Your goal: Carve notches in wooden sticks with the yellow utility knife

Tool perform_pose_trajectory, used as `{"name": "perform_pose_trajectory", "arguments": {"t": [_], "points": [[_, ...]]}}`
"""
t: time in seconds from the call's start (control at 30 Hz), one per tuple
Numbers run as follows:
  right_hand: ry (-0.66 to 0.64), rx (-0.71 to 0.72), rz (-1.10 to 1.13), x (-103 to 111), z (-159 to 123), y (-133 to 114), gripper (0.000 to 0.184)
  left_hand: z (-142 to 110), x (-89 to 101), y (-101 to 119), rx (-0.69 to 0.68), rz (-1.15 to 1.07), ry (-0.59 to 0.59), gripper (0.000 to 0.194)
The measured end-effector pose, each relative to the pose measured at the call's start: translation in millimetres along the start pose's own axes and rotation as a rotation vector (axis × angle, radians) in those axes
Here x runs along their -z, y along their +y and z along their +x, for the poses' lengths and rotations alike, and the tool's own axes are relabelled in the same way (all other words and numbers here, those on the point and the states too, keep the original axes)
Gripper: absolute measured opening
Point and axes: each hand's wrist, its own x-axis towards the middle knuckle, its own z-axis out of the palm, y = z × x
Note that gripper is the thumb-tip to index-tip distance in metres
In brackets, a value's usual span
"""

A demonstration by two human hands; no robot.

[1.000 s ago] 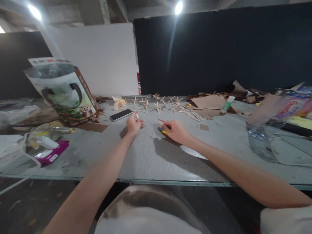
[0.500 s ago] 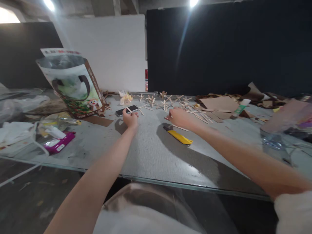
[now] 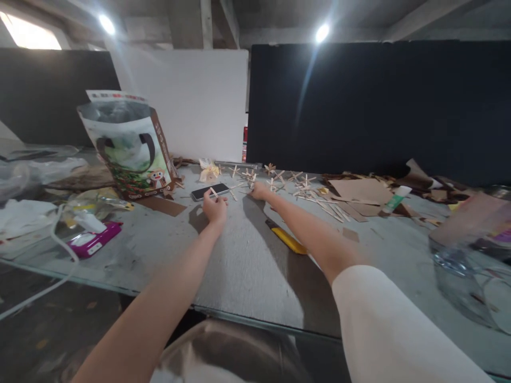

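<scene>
My left hand [image 3: 215,208] is closed around a short, thin wooden stick [image 3: 214,192], just in front of a phone [image 3: 221,188] lying flat. Farther forward, my right hand [image 3: 261,191] has its fingers drawn together among small wooden sticks joined into crosses [image 3: 279,176]; whatever is between the fingertips is too small to make out. A yellow utility knife [image 3: 288,239] lies on the table, partly under my right forearm. Loose wooden sticks [image 3: 330,209] are scattered to the right of that hand.
A printed bag [image 3: 128,154] stands at the left behind a purple tissue pack [image 3: 96,242]. Cardboard pieces [image 3: 355,189] and a glue stick [image 3: 397,199] lie at the right. A clear plastic container [image 3: 455,263] is near the right edge. White and black panels rise behind.
My right hand has moved forward and left, from beside the knife to the crossed sticks, its forearm now over the knife's end. My left hand keeps its stick. The view has tilted up slightly.
</scene>
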Motion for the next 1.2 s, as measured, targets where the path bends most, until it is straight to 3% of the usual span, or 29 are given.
{"name": "perform_pose_trajectory", "arguments": {"t": [0.17,0.3,0.37,0.43,0.57,0.7,0.87,1.03,1.1,1.2], "points": [[0.138,0.073,0.197,25.7,-25.9,4.6,0.026,-4.9,0.8,4.7,-0.001,0.072,-0.043,0.048],[0.244,0.217,0.399,47.1,-75.0,13.9,0.037,-13.2,0.7,6.1,-0.061,0.206,-0.151,0.03],[0.295,0.384,0.724,60.9,-105.0,18.5,0.043,-18.3,0.7,6.7,-0.116,0.224,-0.204,0.025],[0.315,0.467,0.857,77.8,-135.5,20.3,0.046,-22.5,1.0,7.2,-0.158,0.233,-0.264,0.025],[0.302,0.514,0.925,113.0,-188.7,14.3,0.048,-26.1,1.7,7.5,-0.162,0.214,-0.31,0.027],[0.324,0.546,0.993,131.4,-219.1,6.1,0.046,-25.4,1.9,7.7,-0.162,0.233,-0.318,0.026],[0.313,0.559,1.032,133.0,-229.3,-0.9,0.044,-24.7,1.6,7.1,-0.159,0.239,-0.31,0.028],[0.31,0.547,0.993,127.5,-216.6,5.7,0.041,-24.8,2.0,5.8,-0.151,0.228,-0.301,0.027],[0.297,0.507,0.958,113.2,-205.2,21.2,0.041,-24.7,2.1,5.9,-0.148,0.224,-0.302,0.027],[0.251,0.369,0.86,72.2,-189.0,60.8,0.039,-23.7,0.7,6.4,-0.142,0.194,-0.312,0.023]]}}
